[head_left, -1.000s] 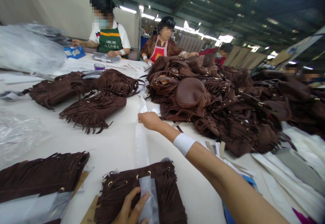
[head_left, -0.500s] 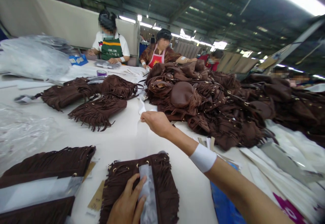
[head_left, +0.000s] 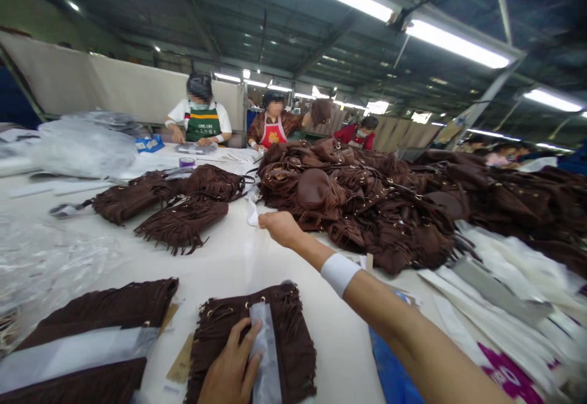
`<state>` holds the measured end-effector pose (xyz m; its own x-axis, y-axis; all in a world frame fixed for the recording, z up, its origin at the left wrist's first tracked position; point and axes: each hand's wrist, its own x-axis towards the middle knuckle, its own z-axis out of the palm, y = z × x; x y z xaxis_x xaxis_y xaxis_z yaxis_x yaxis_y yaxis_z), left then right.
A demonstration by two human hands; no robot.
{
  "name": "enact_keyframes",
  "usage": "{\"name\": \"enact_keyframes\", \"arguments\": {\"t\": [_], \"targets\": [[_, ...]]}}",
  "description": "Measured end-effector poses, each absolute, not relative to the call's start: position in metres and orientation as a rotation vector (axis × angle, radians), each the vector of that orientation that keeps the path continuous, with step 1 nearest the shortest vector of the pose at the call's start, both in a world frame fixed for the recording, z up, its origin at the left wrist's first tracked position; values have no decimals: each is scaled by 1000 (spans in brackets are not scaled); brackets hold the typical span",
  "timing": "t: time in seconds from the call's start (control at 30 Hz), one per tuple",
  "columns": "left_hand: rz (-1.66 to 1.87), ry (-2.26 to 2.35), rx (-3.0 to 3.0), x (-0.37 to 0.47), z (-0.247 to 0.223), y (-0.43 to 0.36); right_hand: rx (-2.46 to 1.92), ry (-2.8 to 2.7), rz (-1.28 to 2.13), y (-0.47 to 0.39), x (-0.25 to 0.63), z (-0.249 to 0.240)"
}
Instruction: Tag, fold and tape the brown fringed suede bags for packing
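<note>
Left hand (head_left: 229, 364) lies on the front bag (head_left: 296, 340), a brown fringed one on the worktop (head_left: 339, 337), fingers apart over a grey plastic strip (head_left: 268, 361) running down its face; not clenched. Lower part of that bag and the left wrist are cut off by the frame; fingertips cover part of the strip's edge. Right hand (head_left: 282, 228) is beyond the front bag, curled tight, pinching a white strip (head_left: 252, 213); exact finger placement hard to make out. White cuff (head_left: 339, 274) on that wrist; forearm hides part of a blue item (head_left: 392, 367) right of the front bag, can't identify it. Just left of the front bag: brown card (head_left: 183, 360), print too small to read. Further left of it: second bag (head_left: 98, 312) with a pale band (head_left: 85, 352) across, also cut off by the frame. Beyond the front bag, leftward: a few fringed bags (head_left: 181, 224); rightward: big bag pile (head_left: 353, 202), too overlapped to count. Far beyond the front bag: co-workers in a green apron (head_left: 202, 124) and a red apron (head_left: 274, 132), lower bodies hidden.
</note>
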<state>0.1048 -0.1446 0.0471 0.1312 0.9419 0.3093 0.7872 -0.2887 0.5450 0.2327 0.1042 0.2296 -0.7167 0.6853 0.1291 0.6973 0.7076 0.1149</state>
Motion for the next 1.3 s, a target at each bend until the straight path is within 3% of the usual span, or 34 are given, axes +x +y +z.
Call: {"name": "enact_keyframes", "arguments": {"t": [0.4,0.73,1.03,1.3], "targets": [[895,1652,2163,102,42,-141,-1236,-2853,-222,128,230,209],[902,1702,2056,108,58,-149,-985,-2824,-296,1,255,249],[861,1679,2047,110,52,-148,-925,-2669,-356,-137,291,163],[820,1688,2043,108,49,-148,-925,-2706,-310,-172,280,107]]}}
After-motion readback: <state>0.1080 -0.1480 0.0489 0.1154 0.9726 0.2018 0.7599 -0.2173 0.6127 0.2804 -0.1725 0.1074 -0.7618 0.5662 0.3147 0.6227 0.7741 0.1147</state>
